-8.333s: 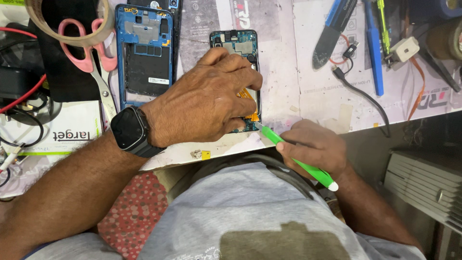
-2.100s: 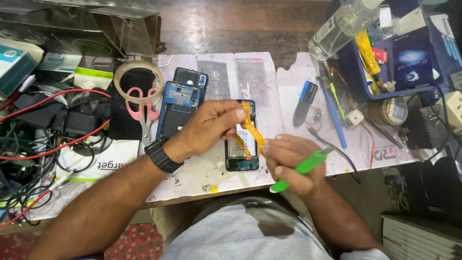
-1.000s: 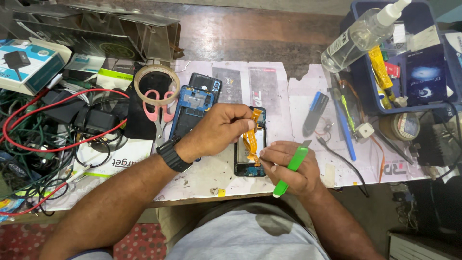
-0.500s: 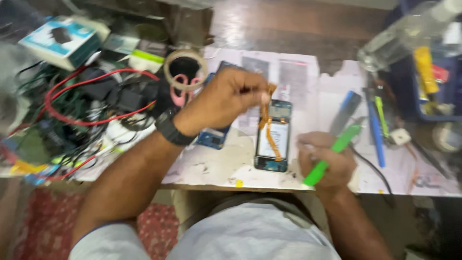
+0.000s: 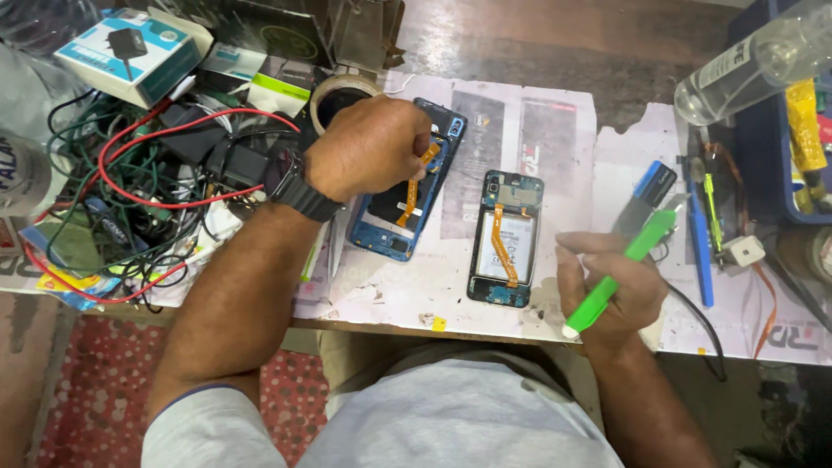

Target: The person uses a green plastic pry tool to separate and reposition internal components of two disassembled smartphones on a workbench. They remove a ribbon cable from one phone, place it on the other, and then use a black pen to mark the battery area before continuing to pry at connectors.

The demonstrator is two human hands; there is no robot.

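My left hand (image 5: 368, 147), with a black watch on the wrist, pinches an orange flex cable (image 5: 414, 189) that dangles over a blue phone frame (image 5: 397, 227) lying on the paper-covered table. To its right lies an opened phone (image 5: 507, 238) with its battery showing and another orange flex strip running down it. My right hand (image 5: 607, 290) rests just right of that phone, closed around a green plastic pry tool (image 5: 624, 264) that points up and to the right.
A tangle of red, green and black cables (image 5: 147, 182) fills the left side. A tape roll (image 5: 322, 97) and a charger box (image 5: 130, 52) lie behind it. At the right are a clear bottle (image 5: 754, 61), a blue tray (image 5: 763, 147) and blue tools (image 5: 698, 234). The table edge (image 5: 390, 328) runs in front of me.
My left hand has carried the orange flex cable leftward, from above the opened phone to over the blue frame. My right hand with the green tool has drawn away to the phone's right.
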